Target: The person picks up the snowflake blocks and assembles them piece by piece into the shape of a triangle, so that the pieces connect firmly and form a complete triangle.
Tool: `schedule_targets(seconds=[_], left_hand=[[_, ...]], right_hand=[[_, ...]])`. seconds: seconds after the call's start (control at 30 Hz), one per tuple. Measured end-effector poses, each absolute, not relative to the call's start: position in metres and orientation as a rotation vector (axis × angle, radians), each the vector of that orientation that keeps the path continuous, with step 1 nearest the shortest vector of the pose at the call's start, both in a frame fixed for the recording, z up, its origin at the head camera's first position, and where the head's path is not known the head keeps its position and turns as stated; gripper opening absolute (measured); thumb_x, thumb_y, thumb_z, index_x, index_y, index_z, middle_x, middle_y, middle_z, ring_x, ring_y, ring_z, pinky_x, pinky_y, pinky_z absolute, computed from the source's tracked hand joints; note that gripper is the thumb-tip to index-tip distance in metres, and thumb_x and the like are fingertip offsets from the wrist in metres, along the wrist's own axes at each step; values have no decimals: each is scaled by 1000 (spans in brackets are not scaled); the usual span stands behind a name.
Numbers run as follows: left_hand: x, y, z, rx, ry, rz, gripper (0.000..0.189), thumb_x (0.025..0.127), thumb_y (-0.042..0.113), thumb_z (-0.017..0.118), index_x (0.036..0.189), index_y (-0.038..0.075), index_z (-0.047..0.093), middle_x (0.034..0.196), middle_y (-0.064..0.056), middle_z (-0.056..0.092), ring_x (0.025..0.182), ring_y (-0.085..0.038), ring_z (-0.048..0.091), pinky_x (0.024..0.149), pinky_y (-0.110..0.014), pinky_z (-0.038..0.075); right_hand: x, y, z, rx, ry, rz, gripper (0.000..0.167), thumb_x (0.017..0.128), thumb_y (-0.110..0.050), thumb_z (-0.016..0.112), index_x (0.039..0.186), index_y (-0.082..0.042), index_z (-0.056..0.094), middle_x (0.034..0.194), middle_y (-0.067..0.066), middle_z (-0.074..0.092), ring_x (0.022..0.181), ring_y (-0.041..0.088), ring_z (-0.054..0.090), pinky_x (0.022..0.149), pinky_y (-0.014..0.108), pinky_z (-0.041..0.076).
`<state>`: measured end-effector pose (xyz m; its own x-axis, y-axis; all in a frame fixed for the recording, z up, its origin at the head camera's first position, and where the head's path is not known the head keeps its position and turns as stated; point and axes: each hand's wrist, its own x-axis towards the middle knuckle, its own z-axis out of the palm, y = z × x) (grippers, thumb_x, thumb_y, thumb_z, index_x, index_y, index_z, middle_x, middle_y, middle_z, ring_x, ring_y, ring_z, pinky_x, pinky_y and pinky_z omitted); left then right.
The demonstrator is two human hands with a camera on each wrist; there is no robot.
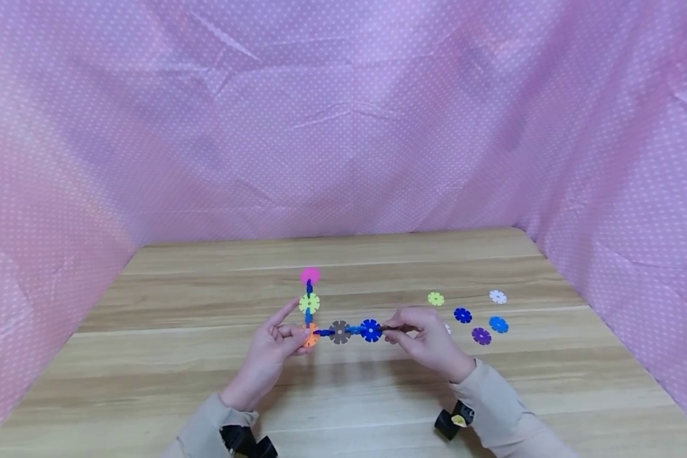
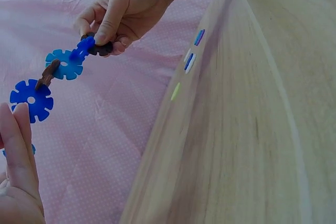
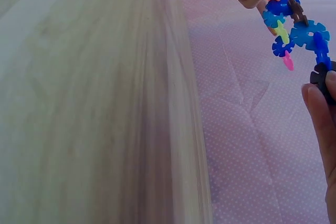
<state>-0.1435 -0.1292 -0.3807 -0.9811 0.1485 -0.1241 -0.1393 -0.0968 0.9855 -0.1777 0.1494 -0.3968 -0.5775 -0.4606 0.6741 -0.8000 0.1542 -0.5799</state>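
Note:
An L-shaped chain of notched plastic snowflake discs is held up over the table between both hands. My left hand (image 1: 268,355) pinches the orange disc (image 1: 312,340) at the corner, its index finger stretched beside the upright arm. That arm has a light blue disc, a yellow-green disc (image 1: 309,303), a dark blue disc and a pink disc (image 1: 310,275) on top. Rightward run a dark blue disc, a brown disc (image 1: 340,332), a light blue disc and a blue disc (image 1: 371,331). My right hand (image 1: 429,342) pinches a dark, nearly black disc (image 3: 319,78) joined to the blue one.
Several loose discs lie right of my right hand: yellow-green (image 1: 436,299), white (image 1: 498,297), dark blue (image 1: 463,315), light blue (image 1: 499,324) and purple (image 1: 481,336). Another white one is partly hidden behind the hand. Pink dotted cloth (image 1: 343,159) surrounds the wooden table (image 1: 194,356).

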Motion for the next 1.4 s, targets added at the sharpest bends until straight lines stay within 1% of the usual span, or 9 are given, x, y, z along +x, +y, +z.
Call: schedule_targets(seconds=[0.13,0.23,0.4,0.53,0.63,0.73,0.97,1.2,1.4], left_hand=[[-144,-130,-379,60,2005,2141,69,89,0,59,148,10,26,74,5,63,70,-9,64,74,-26,56],[-143,-130,-377,78,2032,2099,65,91,5,58,148,12,27,81,3,64,75,-10,64,79,-31,56],[-140,-128,-378,81,2086,2072,59,92,14,59,144,16,31,108,-9,59,94,-13,59,90,-33,50],[-139,-127,-380,140,2002,2146,49,93,11,52,138,9,33,123,-14,51,108,-16,55,96,-30,45],[-141,-127,-382,159,1887,2258,36,96,8,42,130,2,33,120,-9,55,110,-16,57,98,-29,45],[-146,-123,-383,52,1854,2314,33,99,13,37,130,2,30,116,-6,56,107,-17,59,99,-31,45],[-163,-115,-394,-95,1850,2301,48,101,28,43,141,8,27,115,-9,51,102,-20,61,92,-34,52],[-171,-107,-405,-88,1924,2166,46,101,22,43,142,8,28,93,-4,58,85,-18,63,83,-35,55],[-176,-104,-414,-93,1918,2159,43,100,17,46,139,4,33,97,-6,60,82,-15,61,80,-34,55]], right_hand=[[-175,149,-396,1154,-2131,1428,20,75,17,68,85,0,67,76,12,68,65,14,66,58,25,57],[-172,149,-394,1098,-2178,1459,20,77,16,67,87,-1,66,78,11,70,67,12,66,59,24,57],[-169,149,-393,1044,-2216,1487,19,78,14,67,87,-3,66,78,8,70,68,9,66,60,24,57],[-168,151,-395,1041,-2238,1487,21,77,15,67,86,-3,66,78,8,69,68,9,65,59,24,57],[-168,153,-396,1043,-2285,1479,21,77,14,67,85,-5,67,78,6,69,68,8,64,59,24,56],[-167,156,-398,1040,-2355,1474,19,78,10,68,85,-7,67,79,7,69,68,6,63,60,24,56],[-167,160,-398,1002,-2643,1503,9,82,1,68,86,-8,66,86,6,71,77,6,65,70,23,56],[-169,163,-401,999,-2814,1397,10,81,0,69,82,-10,66,85,3,71,76,5,64,69,20,55],[-170,166,-400,1012,-2919,1336,8,81,-2,70,81,-9,67,86,1,71,77,4,62,70,20,53]])
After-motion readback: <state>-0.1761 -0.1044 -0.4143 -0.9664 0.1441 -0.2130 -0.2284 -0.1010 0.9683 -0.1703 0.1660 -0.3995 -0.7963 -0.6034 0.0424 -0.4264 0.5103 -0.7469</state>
